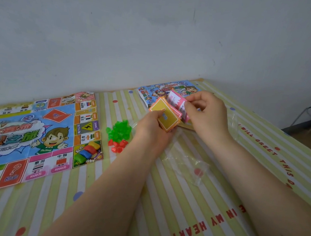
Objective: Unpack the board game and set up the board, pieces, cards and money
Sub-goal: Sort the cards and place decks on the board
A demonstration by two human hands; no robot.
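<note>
Orange cards [167, 117] between left fingers [155, 116]

Soft, even daylight — faint shadows, slight blur, bowed edges.

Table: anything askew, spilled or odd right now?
Minor only. Green houses and red pieces lie in a loose heap on the tablecloth, off the board. Crumpled clear wrapper sits near the forearms. Left hand grips the yellow cards; right hand pinches pink ones.
</note>
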